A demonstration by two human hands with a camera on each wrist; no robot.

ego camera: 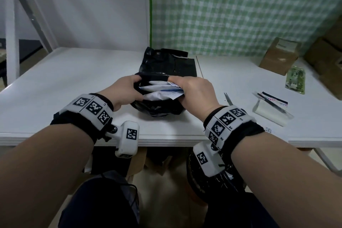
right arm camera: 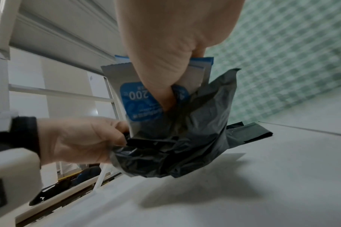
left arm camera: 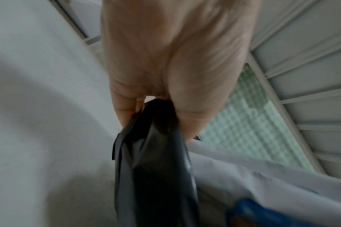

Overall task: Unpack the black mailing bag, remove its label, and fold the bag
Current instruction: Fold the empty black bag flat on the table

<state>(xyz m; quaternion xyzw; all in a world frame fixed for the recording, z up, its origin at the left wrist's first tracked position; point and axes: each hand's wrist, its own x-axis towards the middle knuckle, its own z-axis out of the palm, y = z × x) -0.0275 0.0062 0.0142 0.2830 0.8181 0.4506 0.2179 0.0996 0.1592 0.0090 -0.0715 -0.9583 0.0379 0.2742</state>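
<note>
The black mailing bag [ego camera: 166, 68] lies on the white table [ego camera: 64, 83], its open mouth facing me and held up a little. My left hand [ego camera: 125, 89] pinches the bag's left mouth edge [left arm camera: 152, 138]. Inside the mouth are white packets with blue print [ego camera: 162, 90]. My right hand [ego camera: 192, 89] grips these packets [right arm camera: 138, 98] at the mouth, thumb pressed on the blue patch. The crumpled bag [right arm camera: 185, 145] hangs below the packets in the right wrist view, where the left hand [right arm camera: 84, 138] also shows. No label on the bag is visible.
Scissors [ego camera: 228, 98] lie right of the bag. Farther right are a strip of backing paper with a dark-edged piece [ego camera: 272, 107], a green packet [ego camera: 295, 79] and brown cardboard boxes [ego camera: 279, 55]. A green checked curtain [ego camera: 240, 9] hangs behind the table.
</note>
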